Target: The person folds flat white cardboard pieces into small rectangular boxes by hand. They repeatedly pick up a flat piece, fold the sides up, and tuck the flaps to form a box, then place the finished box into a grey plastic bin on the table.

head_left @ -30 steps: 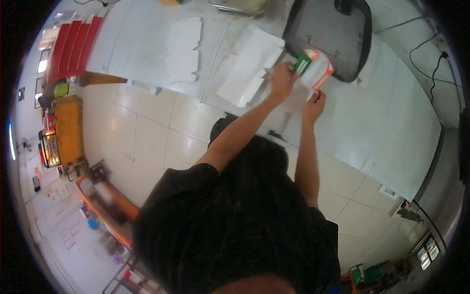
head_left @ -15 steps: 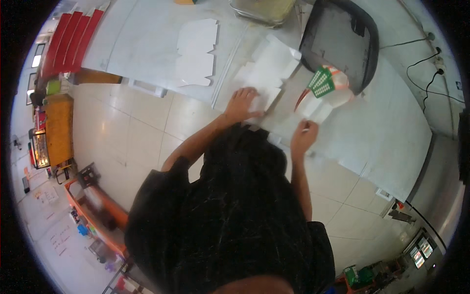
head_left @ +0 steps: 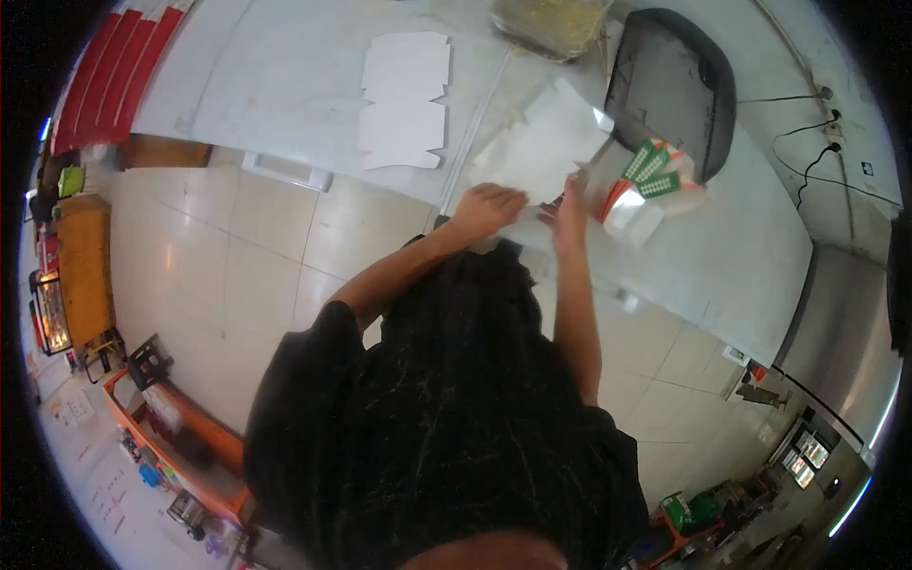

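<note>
A white die-cut cardboard blank [head_left: 541,142] lies unfolded on the table before me. My left hand [head_left: 489,210] grips its near edge with curled fingers. My right hand [head_left: 567,217] is at the blank's near right corner, thumb and fingers on either side of the edge; motion softens its outline. To the right of that hand is a loose pile of printed cartons [head_left: 655,185], green, red and white. Farther left, a second white blank [head_left: 407,100] lies flat, with notched edges.
A dark-rimmed grey tray [head_left: 670,90] stands at the far right, beside a clear container [head_left: 551,27]. Red strips [head_left: 114,81] line the far left. Cables [head_left: 807,161] run along the right wall. White drawer handles [head_left: 285,171] show at the table's front edge.
My right hand has left the carton pile and moved left to the blank's corner. More green carton panels show on the pile. My left hand's spread fingers have curled, and the whole view has shifted.
</note>
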